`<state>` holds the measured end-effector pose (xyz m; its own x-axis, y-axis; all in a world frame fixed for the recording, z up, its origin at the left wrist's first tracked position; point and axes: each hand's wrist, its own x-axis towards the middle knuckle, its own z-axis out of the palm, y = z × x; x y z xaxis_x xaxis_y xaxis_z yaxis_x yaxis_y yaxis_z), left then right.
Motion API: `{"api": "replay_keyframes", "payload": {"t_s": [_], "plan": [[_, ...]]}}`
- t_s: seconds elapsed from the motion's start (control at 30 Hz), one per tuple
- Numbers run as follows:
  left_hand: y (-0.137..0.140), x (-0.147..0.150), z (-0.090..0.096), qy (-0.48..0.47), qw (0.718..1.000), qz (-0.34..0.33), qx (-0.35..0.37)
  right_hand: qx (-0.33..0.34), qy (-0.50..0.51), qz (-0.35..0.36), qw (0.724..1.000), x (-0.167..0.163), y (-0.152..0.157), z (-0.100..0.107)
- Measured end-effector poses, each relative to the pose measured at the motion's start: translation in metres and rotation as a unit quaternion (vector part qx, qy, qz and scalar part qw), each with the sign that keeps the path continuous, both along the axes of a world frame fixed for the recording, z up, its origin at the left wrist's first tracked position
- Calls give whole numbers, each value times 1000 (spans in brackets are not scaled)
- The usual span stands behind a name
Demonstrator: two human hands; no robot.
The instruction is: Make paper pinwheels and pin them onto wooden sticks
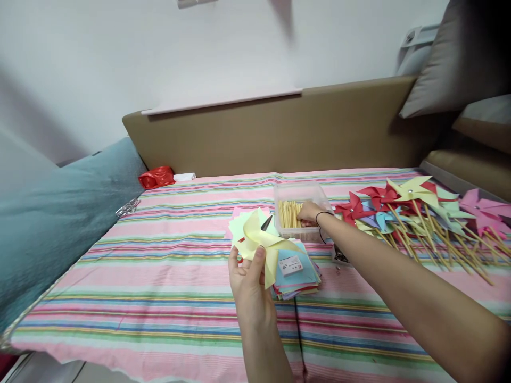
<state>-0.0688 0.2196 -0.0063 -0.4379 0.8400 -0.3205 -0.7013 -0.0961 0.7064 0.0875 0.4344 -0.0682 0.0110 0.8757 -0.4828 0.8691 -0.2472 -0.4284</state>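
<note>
Pinched between thumb and fingers, a pale yellow paper pinwheel head [255,239] is in my left hand [253,274], with no stick on it. My right hand [308,214] is down inside a clear plastic box [286,190] of thin wooden sticks [288,214]. Its fingers are curled among the sticks; what they grip is hidden. Behind the pinwheel lie pale green paper sheets [235,227] and a pair of scissors [266,223], mostly covered. A stack of coloured paper squares [305,274] with a small white box [290,265] on top lies right of my left hand.
Several pinwheels on sticks [411,192] are heaped at the right. A small container of dark bits [339,256] sits under my right forearm. At the far left are a red object [156,177], a white block [184,176] and a metallic pack [128,207]. A striped cloth [167,298] covers the surface.
</note>
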Motion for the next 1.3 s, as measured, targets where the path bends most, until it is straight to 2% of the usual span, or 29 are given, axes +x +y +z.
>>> {"api": "replay_keyframes", "payload": {"t_s": [0.13,0.27,0.33,0.43,0.5,0.57,0.63,0.73,0.87,1.03,1.17,1.3], "plan": [[-1,-2,1,6,1000,-21,14,66,62,-33,995,1,2,11],[1,-1,5,12,998,-48,42,173,149,-62,972,6,-9,48],[2,0,7,10,996,-64,55,226,199,-63,952,11,-29,69],[3,3,8,10,993,-92,72,274,280,-58,918,23,-81,89],[4,6,8,7,990,-108,86,280,421,-44,862,32,-124,89],[5,11,8,1,987,-127,103,268,479,-63,834,40,-166,81],[5,19,7,-7,981,-151,125,249,505,-94,821,47,-200,71],[6,35,6,-9,966,-208,150,216,513,-118,822,52,-232,59],[7,57,3,5,951,-266,159,229,509,-110,822,57,-249,54],[11,73,-2,12,945,-287,159,225,552,-95,797,61,-253,54],[12,75,-3,18,943,-285,171,221,574,-86,784,61,-253,54],[12,73,-3,23,945,-267,190,265,562,-101,777,59,-255,53]]}}
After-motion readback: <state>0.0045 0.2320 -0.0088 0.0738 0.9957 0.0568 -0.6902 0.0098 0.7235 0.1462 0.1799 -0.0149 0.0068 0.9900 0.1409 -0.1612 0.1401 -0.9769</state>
